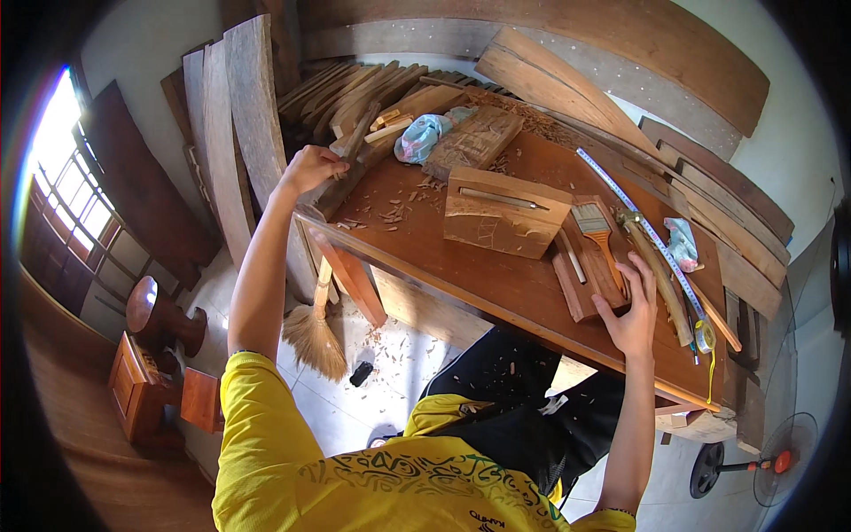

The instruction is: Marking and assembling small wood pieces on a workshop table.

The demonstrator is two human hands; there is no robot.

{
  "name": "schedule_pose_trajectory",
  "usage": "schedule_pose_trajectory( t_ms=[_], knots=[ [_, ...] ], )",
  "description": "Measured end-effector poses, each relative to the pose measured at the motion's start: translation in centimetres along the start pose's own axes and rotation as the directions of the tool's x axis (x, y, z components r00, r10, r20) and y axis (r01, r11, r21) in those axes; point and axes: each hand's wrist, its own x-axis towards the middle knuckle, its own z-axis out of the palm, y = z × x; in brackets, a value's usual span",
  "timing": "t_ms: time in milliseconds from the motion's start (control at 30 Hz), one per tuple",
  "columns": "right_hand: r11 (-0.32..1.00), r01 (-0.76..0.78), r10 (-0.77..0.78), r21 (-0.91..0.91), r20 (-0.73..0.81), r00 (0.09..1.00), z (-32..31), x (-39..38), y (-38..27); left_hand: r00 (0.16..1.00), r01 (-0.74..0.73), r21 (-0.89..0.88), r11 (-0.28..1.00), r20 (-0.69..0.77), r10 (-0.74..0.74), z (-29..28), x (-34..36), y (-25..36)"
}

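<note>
Apparently our left hand (312,169) is touching a stick (358,133), grip unclear; our open right hand (632,312) is flanking a brush (592,222). Shavings (393,213) between are suggesting part-done woodwork.

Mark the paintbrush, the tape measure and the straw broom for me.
Paintbrush (605,247): head view, on its orange handle.
Tape measure (705,337): head view, on its case.
Straw broom (316,343): head view, on its bristles.

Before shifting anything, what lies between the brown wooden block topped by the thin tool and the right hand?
The head view shows a grooved reddish-brown wooden piece bearing an orange-handled paintbrush.
</note>
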Motion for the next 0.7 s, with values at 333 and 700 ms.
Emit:
schedule_pose_trajectory(
  t_ms=[333, 700],
  knots=[
    [1.000, -0.012, 0.012, 0.012, 0.008, 1.000, -0.1, 0.0, -0.1, 0.996, -0.063, -0.113, 0.992, -0.067, 0.056, 2.4, 1.6, -0.8],
    [1.000, -0.006, 0.006, 0.017, 0.009, 1.000, -0.1, -0.1, 0.1, 0.974, -0.112, 0.130, 0.985, -0.183, 0.135, 5.2, -0.3, 4.6]
  ],
)
